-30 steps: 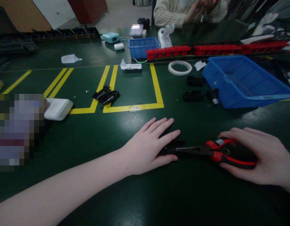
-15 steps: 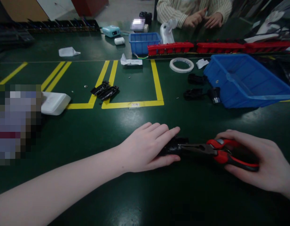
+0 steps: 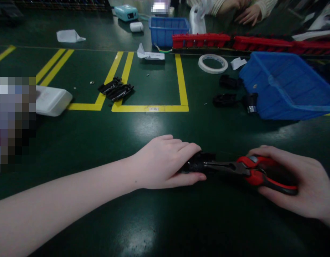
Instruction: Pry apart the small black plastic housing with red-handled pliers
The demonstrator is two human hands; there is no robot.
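Note:
My left hand [image 3: 165, 162] is closed over a black plastic part [image 3: 194, 165] on the dark green table, with thumb in front and fingers behind. Much of the part is covered by the hand. From the right, my right hand [image 3: 301, 182] grips red-and-black needle-nose pliers [image 3: 254, 169] by the handles. The slim jaws point left and their tips meet the end of the black part. Whether the tips pinch anything there is too dark to tell.
A blue bin [image 3: 285, 84] stands at right, with black parts [image 3: 226, 100] beside it. Behind are a tape roll [image 3: 213, 64], red strips [image 3: 201, 41] and a small blue basket [image 3: 168, 31]. More black pieces [image 3: 116, 89] lie at left-centre. A co-worker's hands [image 3: 249, 14] show opposite.
The view has tipped downward a little, so the background sits higher. My left fingers are curled in more over the black part. The pliers stay at its end.

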